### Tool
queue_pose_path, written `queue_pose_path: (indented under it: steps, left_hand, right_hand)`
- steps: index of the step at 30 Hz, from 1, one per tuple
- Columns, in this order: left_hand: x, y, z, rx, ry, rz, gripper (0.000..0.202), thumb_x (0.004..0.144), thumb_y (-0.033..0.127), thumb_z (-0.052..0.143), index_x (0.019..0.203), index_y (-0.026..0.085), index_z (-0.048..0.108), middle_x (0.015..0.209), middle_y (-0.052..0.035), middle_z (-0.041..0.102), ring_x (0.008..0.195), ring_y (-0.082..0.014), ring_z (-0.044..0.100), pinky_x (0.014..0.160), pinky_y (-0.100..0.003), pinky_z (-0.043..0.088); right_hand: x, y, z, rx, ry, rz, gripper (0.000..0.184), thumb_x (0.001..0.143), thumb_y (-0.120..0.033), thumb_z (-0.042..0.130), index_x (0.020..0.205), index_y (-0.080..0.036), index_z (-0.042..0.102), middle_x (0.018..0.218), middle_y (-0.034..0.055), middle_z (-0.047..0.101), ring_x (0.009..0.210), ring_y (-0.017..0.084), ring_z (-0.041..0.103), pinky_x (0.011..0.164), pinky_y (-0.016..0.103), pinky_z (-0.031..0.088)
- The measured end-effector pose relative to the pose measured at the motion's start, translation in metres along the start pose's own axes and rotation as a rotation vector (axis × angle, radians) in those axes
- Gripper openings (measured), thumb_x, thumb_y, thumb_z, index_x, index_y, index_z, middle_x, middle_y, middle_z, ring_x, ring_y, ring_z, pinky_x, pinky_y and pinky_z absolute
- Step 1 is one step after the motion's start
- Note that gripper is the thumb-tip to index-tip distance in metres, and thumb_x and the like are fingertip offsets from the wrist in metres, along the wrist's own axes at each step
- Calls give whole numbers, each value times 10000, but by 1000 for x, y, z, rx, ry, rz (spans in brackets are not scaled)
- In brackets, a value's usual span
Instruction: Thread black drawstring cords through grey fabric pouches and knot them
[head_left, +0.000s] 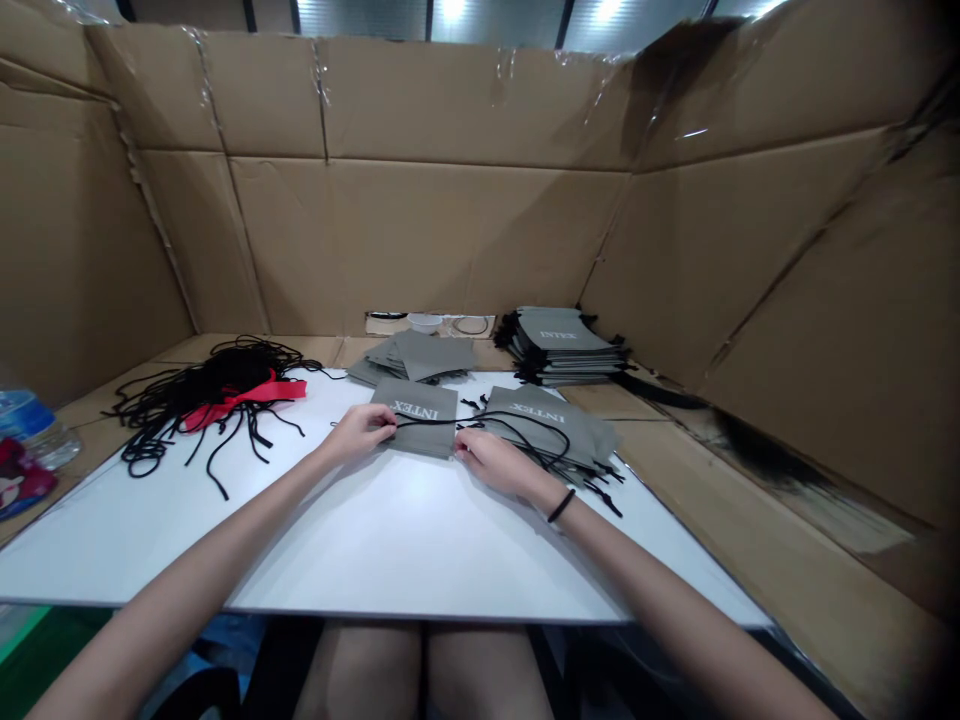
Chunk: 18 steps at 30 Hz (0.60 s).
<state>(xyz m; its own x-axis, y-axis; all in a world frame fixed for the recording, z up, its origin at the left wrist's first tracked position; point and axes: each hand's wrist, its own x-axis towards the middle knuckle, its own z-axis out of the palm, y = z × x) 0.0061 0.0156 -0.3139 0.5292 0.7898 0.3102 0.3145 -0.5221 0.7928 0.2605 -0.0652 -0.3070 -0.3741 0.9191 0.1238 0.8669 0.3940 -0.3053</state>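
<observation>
Knees [360, 675] sit below the white table [390, 545]. Left hand [358, 432] pinches a black cord [480, 420] on a grey INTEX pouch [415, 418]. Right hand [491, 462] touches the pouch's lower corner, grip unclear. Second pouch [551, 425] lies right of the pouch, cord bundle [195, 410] left, pouch stacks [562, 345] beyond.

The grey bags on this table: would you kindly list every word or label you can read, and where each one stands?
"INTEX" on the left bag, upside down.
"INTEX" on the right bag, upside down.
"INTEX" on the top bag of the stack.
The bottle label and red packet are too blurred to read.
</observation>
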Motion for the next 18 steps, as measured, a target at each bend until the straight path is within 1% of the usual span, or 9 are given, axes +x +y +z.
queue_pose_path:
  steps: [2,4,7,10,12,14,18]
  left_hand:
    - [7,3,-1,5,-44,10,200,740,371,611,776,187,680,819,-54,697,803,-216,646,792,-321,502]
    - [15,6,-4,-14,-60,7,218,731,384,626,778,178,678,815,-57,702,792,-218,650,775,-320,503]
    - [28,11,-9,-81,-18,0,241,711,393,656,778,162,677,819,-69,709,786,-219,655,752,-317,503]
    - [36,16,-15,-146,25,-3,268,684,398,691,787,151,688,822,-78,715,788,-218,657,754,-318,505]
    - [36,18,-17,-152,23,-16,284,672,404,704,796,149,701,832,-84,721,802,-223,658,773,-324,504]
    - [33,17,-17,-119,6,-14,281,668,409,705,783,153,708,858,-90,726,839,-233,658,816,-337,498]
    - [18,6,-14,-57,-65,-11,258,667,423,698,743,177,704,993,-99,727,998,-270,639,941,-369,452]
  right_hand:
    - [-3,0,-4,31,-26,-35,201,920,-196,381,893,-186,580,865,62,647,751,159,572,642,241,368]
    - [-6,0,-8,61,-32,-78,194,914,-195,382,896,-194,576,839,47,642,742,155,562,636,240,360]
    - [-12,-1,-16,127,-17,-131,186,909,-221,399,874,-197,580,817,36,631,722,148,541,638,242,357]
    - [-22,-6,-28,196,-41,-164,173,896,-256,436,850,-199,593,774,25,620,689,142,523,618,242,351]
    - [-31,-10,-38,235,-49,-170,167,884,-280,461,831,-197,597,761,23,615,681,139,516,613,243,352]
    - [-41,-12,-49,287,-23,-156,183,876,-319,481,796,-192,585,754,24,604,672,135,504,609,242,361]
    - [-60,-6,-65,387,80,-29,272,832,-434,548,720,-187,558,690,17,564,610,122,467,554,237,360]
